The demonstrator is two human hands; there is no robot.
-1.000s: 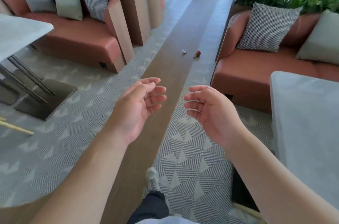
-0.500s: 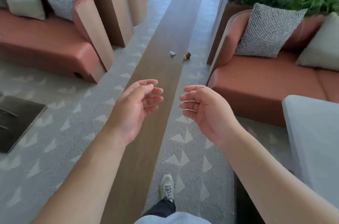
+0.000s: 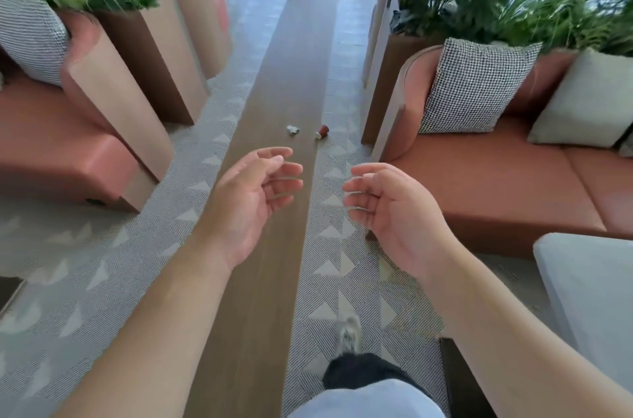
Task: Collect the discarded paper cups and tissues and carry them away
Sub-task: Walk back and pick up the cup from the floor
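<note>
Paper cup (image 3: pixel 322 131) lies tipped at the wooden floor strip's (image 3: pixel 274 246) right edge, crumpled tissue (image 3: pixel 292 130) just beside it mid-strip. Left hand (image 3: pixel 248 203) and right hand (image 3: pixel 397 208) hover empty, fingers loosely curled: the approach step. Next, stoop and pinch.

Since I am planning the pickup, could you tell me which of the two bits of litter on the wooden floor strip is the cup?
The red paper cup, lying on its side at the strip's right edge; the crumpled white tissue lies to its left.

Tissue (image 3: pixel 292 130) left of paper cup (image 3: pixel 322 131) on wooden strip (image 3: pixel 274 246), sofas either side, hands nearer the camera
</note>
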